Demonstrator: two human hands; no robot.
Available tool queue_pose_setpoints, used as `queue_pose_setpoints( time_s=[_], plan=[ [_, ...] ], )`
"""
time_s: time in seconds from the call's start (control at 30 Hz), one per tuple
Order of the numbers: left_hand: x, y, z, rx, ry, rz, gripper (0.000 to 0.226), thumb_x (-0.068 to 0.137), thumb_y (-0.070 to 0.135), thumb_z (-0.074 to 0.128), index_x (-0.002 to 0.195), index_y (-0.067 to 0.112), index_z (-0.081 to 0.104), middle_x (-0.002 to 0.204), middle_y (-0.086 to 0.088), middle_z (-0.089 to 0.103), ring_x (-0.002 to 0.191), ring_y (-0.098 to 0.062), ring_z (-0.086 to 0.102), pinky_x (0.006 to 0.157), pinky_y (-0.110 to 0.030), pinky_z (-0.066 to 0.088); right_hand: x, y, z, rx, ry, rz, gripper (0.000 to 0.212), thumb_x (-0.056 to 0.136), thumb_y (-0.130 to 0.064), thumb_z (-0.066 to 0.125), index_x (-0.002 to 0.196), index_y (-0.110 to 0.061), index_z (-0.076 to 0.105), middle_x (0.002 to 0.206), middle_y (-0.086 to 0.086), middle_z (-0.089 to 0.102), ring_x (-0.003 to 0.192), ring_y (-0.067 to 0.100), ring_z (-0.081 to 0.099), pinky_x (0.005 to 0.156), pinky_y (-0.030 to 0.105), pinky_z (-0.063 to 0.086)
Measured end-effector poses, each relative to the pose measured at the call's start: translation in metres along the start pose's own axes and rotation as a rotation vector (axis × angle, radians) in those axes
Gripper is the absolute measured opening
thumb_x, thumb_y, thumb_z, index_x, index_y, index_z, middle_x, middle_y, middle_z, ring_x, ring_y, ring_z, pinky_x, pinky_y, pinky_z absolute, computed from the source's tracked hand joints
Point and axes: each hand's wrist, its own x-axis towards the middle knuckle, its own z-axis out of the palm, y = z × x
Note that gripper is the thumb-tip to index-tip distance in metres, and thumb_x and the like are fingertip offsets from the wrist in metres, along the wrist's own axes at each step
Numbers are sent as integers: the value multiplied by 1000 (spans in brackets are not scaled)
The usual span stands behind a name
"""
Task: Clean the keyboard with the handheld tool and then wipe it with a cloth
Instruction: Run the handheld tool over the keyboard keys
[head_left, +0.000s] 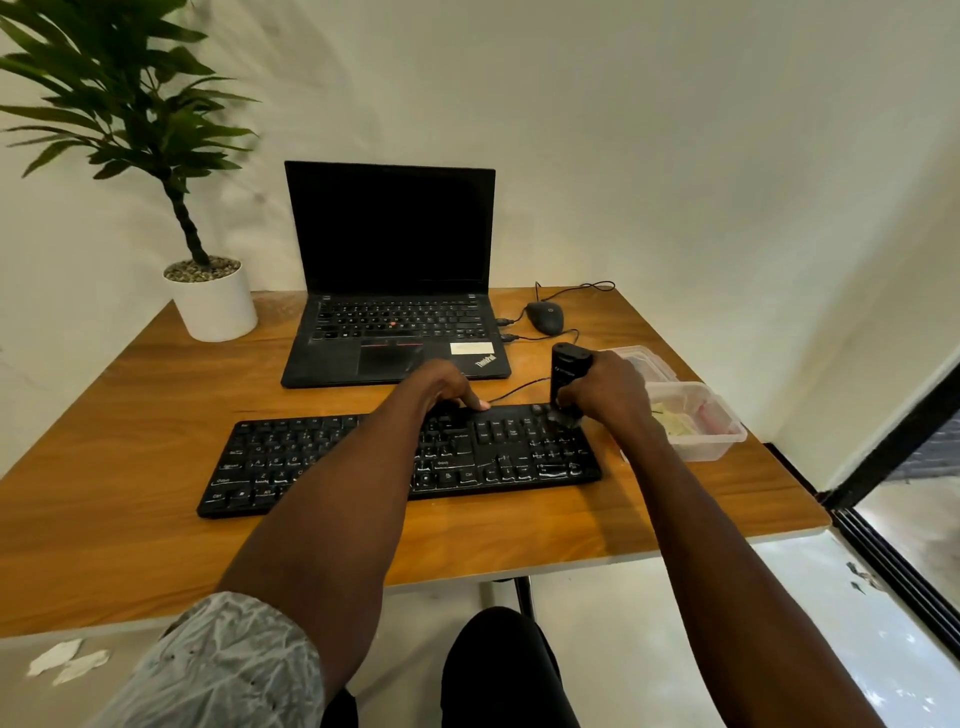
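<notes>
A person sits at a wooden counter (156, 415), seen from a camera on their head looking down at both bare arms. A black keyboard (322, 457) lies across the middle of the counter, just in front of an open black laptop (389, 291).

The right hand (608, 395) is wrapped around a black handheld tool (566, 369), held upright with its lower end down on the keys at the keyboard's far right corner. The left hand (447, 387) rests on the keyboard's far edge near the middle, fingers curled down onto it with the thumb stretched along it, apparently steadying it.

The step in hand looks like the tool pass over the keys. To do it well, the tool should probably stay upright and travel slowly row by row, while the left hand keeps the keyboard from sliding.

The tool's working tip is hidden behind the right hand, so its type cannot be told. The left forearm covers the middle keys. A clear plastic tub (701, 431) sits just right of the keyboard, holding something pale that may be the cloth, though it is too blurred to confirm. A wired mouse (544, 317) and a potted plant (208, 291) stand farther back.
</notes>
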Motion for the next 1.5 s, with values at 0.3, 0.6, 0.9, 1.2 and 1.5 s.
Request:
queue_pose_setpoints(
  time_s=[0.3,0.6,0.9,1.2,1.5],
  plan=[
    [-2,3,-1,27,-30,-5,47,84,20,73,123,-1,58,132,-16,56,122,-34,49,100,-44,41,1,6,-2,-26,-5,-27,42,69,-26,82,105,-10,66,99,8,71,84,20,63,74,32,51],
    [-5,5,-1,40,-42,-21,46,85,19,71,125,0,57,134,-15,54,124,-34,46,99,-44,39,-1,10,-6,-17,22,-35,37,70,-24,81,101,-10,67,96,8,70,81,19,61,73,32,51],
    [-4,5,0,37,-32,-17,45,86,16,70,126,0,56,136,-15,52,128,-34,44,104,-45,38,-6,5,-3,5,6,-46,43,70,-25,81,107,-10,67,100,8,70,85,19,62,75,32,50],
    [-2,4,2,40,-8,3,46,86,16,70,127,0,55,137,-15,50,130,-35,40,103,-44,35,-14,0,-2,1,18,-63,40,70,-25,81,105,-12,67,101,8,70,88,22,63,73,31,48],
    [-8,6,2,67,-33,-12,42,87,18,69,125,1,58,135,-14,53,126,-33,44,95,-42,38,-19,1,-5,66,-36,-79,39,70,-22,82,104,-13,66,102,7,71,90,21,65,82,39,54]
  ],
)
